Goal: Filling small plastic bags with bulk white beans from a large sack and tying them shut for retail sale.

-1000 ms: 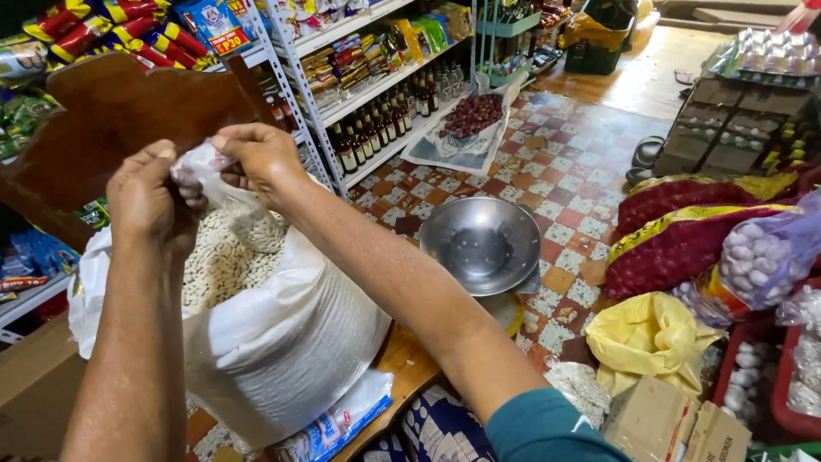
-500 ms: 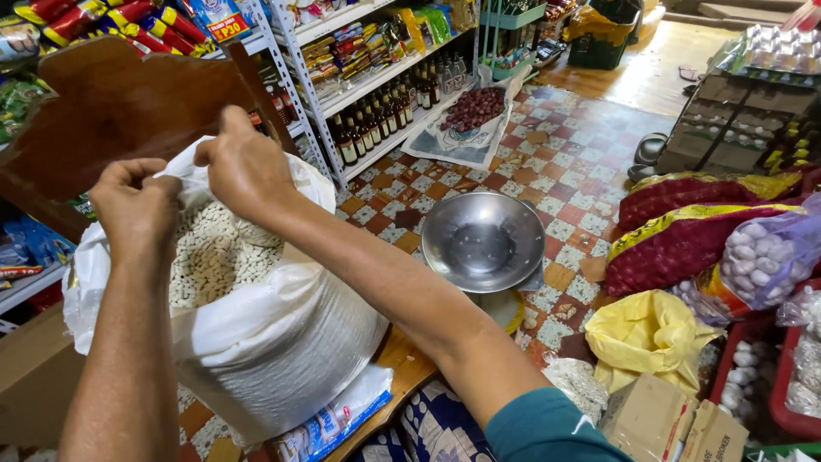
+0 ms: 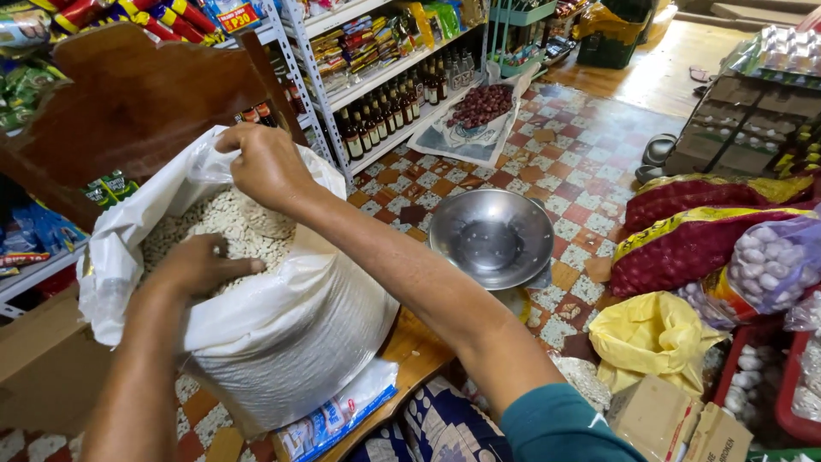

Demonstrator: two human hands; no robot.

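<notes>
Red-yellow packets top shelf — blue-white packet, perhaps noodles, under sack.

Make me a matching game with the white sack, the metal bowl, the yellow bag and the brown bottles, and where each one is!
Things:
1. white sack
2. metal bowl
3. yellow bag
4. brown bottles

Places:
A. on the low shelf at the back
B. under both hands, full of pale beans
C. right of the sack, empty
D. in front of the red mesh sacks

Pairs: 1-B, 2-C, 3-D, 4-A
</notes>
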